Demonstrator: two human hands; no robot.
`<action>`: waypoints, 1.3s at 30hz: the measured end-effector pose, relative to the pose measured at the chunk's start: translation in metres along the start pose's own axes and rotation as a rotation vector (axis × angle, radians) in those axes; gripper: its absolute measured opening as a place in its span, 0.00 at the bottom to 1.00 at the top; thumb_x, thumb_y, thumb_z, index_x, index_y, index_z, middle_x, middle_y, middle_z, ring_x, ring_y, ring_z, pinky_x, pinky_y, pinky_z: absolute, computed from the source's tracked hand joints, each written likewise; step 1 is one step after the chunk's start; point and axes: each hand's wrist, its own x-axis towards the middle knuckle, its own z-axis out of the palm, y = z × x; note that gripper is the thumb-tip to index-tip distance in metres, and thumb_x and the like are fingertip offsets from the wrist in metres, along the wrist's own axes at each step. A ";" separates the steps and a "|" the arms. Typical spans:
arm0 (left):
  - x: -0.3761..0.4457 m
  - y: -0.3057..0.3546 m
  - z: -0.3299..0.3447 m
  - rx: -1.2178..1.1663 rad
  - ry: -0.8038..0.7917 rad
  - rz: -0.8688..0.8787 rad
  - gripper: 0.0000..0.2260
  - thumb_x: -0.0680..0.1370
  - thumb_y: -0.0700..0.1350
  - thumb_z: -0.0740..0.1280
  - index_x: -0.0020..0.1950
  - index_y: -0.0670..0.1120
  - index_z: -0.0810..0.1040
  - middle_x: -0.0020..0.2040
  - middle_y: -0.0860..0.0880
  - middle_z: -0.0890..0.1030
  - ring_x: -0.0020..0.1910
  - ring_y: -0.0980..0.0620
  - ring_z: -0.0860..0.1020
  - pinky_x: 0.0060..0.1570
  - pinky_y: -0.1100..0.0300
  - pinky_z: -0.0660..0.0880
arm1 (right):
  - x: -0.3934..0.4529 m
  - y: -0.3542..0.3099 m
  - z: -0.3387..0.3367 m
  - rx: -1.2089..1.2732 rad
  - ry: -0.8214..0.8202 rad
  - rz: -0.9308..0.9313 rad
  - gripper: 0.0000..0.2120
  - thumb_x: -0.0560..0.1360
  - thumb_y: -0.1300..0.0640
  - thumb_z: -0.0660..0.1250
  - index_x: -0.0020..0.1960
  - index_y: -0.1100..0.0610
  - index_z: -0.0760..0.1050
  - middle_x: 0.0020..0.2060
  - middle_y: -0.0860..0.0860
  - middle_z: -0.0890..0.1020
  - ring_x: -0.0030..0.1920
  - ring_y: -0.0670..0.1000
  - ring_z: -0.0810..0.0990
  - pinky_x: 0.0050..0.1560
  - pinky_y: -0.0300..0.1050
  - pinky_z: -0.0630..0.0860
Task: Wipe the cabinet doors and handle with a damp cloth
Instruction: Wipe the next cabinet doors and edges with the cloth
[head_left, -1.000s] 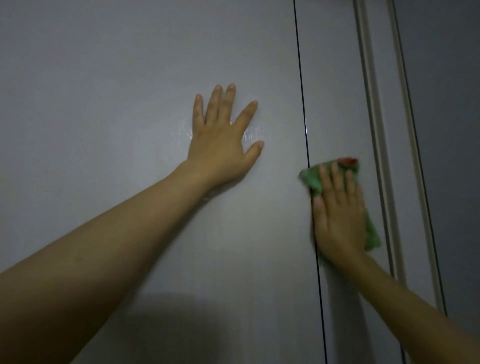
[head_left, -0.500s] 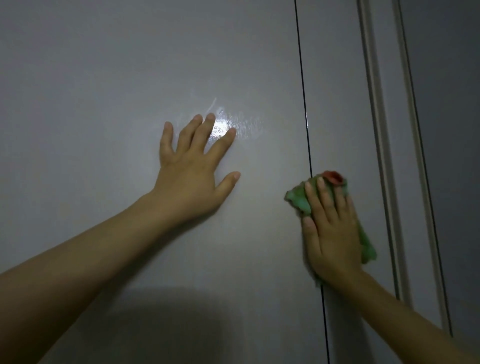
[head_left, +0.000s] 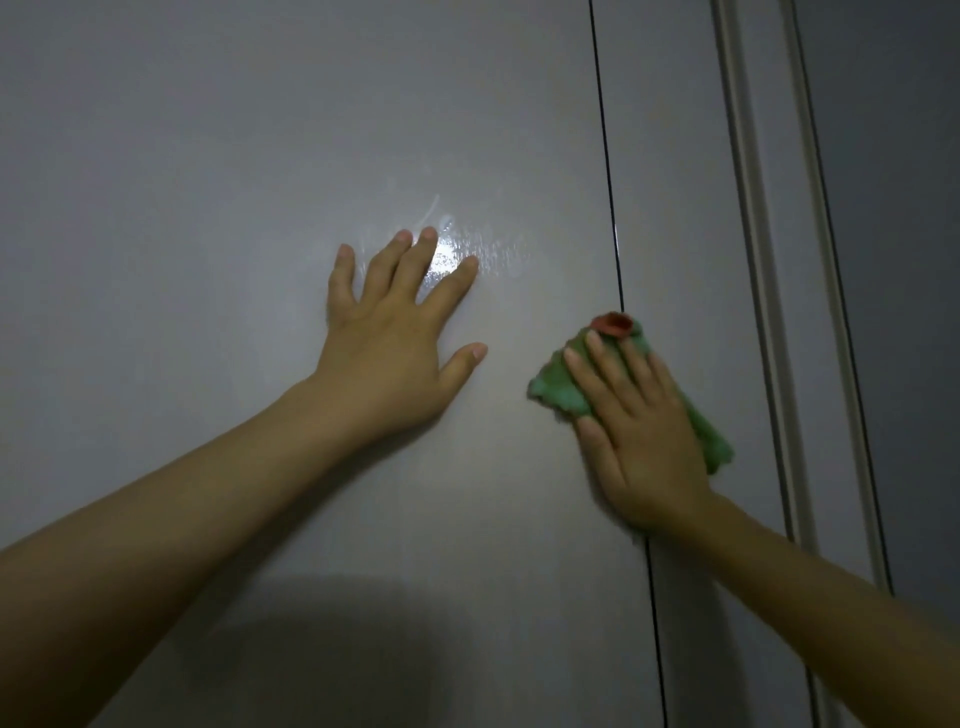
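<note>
A wide grey cabinet door (head_left: 218, 218) fills the left of the view, and a narrower door (head_left: 675, 182) stands to its right past a thin dark gap. My left hand (head_left: 395, 343) lies flat on the wide door with fingers spread. A wet shiny patch (head_left: 467, 249) glints just above its fingertips. My right hand (head_left: 634, 431) presses a green cloth (head_left: 558, 387) with a red patch at its top flat against the doors, across the gap. No handle shows.
A pale vertical trim strip (head_left: 753, 260) runs down the right side, with a darker grey panel (head_left: 893, 208) beyond it. A dark shadow (head_left: 337, 649) covers the lower part of the wide door.
Both hands have slid down the doors. My right hand has carried the cloth down and a little left across the gap. The wet patch has come out from under my left hand.
</note>
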 end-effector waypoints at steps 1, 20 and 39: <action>0.000 0.000 -0.001 0.008 -0.010 0.002 0.31 0.78 0.64 0.51 0.78 0.57 0.44 0.79 0.48 0.41 0.77 0.48 0.39 0.72 0.43 0.35 | 0.012 0.010 -0.003 -0.004 0.008 0.060 0.26 0.80 0.46 0.44 0.77 0.51 0.50 0.76 0.52 0.55 0.77 0.53 0.49 0.76 0.49 0.41; -0.043 -0.081 -0.032 -0.013 0.143 -0.062 0.28 0.77 0.56 0.50 0.75 0.48 0.63 0.77 0.43 0.58 0.76 0.44 0.56 0.72 0.46 0.45 | 0.064 -0.076 0.006 0.069 0.113 0.501 0.28 0.79 0.47 0.39 0.77 0.53 0.43 0.77 0.53 0.47 0.77 0.56 0.44 0.75 0.55 0.41; -0.051 -0.120 -0.030 0.008 0.113 -0.048 0.27 0.77 0.60 0.46 0.76 0.58 0.57 0.78 0.48 0.56 0.76 0.47 0.53 0.68 0.58 0.43 | 0.064 -0.114 0.009 -0.028 -0.039 -0.430 0.26 0.80 0.47 0.47 0.77 0.51 0.53 0.76 0.50 0.55 0.76 0.55 0.50 0.75 0.53 0.45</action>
